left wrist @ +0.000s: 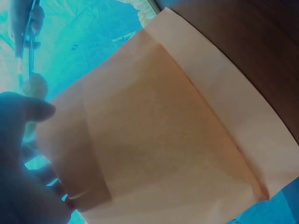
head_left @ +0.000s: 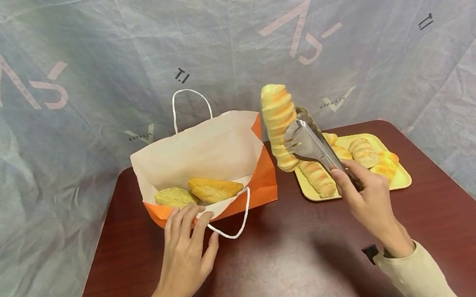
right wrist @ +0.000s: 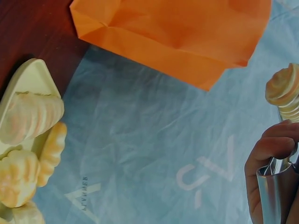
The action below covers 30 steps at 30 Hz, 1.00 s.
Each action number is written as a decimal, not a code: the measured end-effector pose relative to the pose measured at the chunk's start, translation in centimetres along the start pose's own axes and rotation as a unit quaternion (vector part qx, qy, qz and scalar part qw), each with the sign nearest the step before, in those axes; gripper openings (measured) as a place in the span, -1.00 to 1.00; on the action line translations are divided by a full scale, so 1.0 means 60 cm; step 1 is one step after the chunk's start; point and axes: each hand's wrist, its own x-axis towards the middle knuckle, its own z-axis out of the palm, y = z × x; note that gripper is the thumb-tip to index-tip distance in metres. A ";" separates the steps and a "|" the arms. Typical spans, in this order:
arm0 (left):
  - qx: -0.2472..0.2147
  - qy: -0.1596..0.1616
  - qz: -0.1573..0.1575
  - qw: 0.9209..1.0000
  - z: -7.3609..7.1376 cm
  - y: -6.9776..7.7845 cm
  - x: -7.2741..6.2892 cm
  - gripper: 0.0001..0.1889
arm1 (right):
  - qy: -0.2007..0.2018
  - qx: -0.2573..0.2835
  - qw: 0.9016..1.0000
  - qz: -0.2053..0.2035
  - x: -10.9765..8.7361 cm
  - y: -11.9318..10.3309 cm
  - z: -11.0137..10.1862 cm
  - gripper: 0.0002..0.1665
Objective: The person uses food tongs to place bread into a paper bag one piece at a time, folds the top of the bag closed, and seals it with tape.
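My right hand (head_left: 371, 196) grips metal tongs (head_left: 315, 144), whose jaws clasp a long ridged bread roll (head_left: 278, 123), held upright above the table just right of the paper bag. My left hand (head_left: 185, 246) rests its fingertips on the bag's front rim, thumb standing apart from the paper. Orange outside and white inside, the paper bag (head_left: 264, 180) lies with its mouth towards me. Inside it are a pale green bread (head_left: 175, 197) and a golden-brown bread (head_left: 214, 189). In the right wrist view, the tongs (right wrist: 275, 191) show at the right edge in my fingers.
A yellow tray (head_left: 403, 182) with several breads, among them a ridged roll (head_left: 319, 178), sits on the dark red table (head_left: 280, 272) to the right of the bag. White string handles (head_left: 246, 217) hang at the bag's front and stand up behind. Grey printed fabric (head_left: 225, 46) encloses the table.
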 end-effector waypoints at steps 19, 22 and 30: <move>0.003 -0.006 -0.001 1.000 -0.001 0.002 -0.001 -0.63 | -0.002 0.033 0.998 -0.044 0.030 -0.010 0.045 -0.77; 0.003 -0.006 -0.002 1.000 0.000 0.002 -0.002 -0.63 | -0.002 0.034 0.998 -0.046 0.036 -0.013 0.054 -0.77; 0.005 -0.009 -0.002 1.000 -0.001 0.001 -0.002 -0.63 | -0.012 0.037 0.998 -0.053 0.050 -0.023 0.075 -0.70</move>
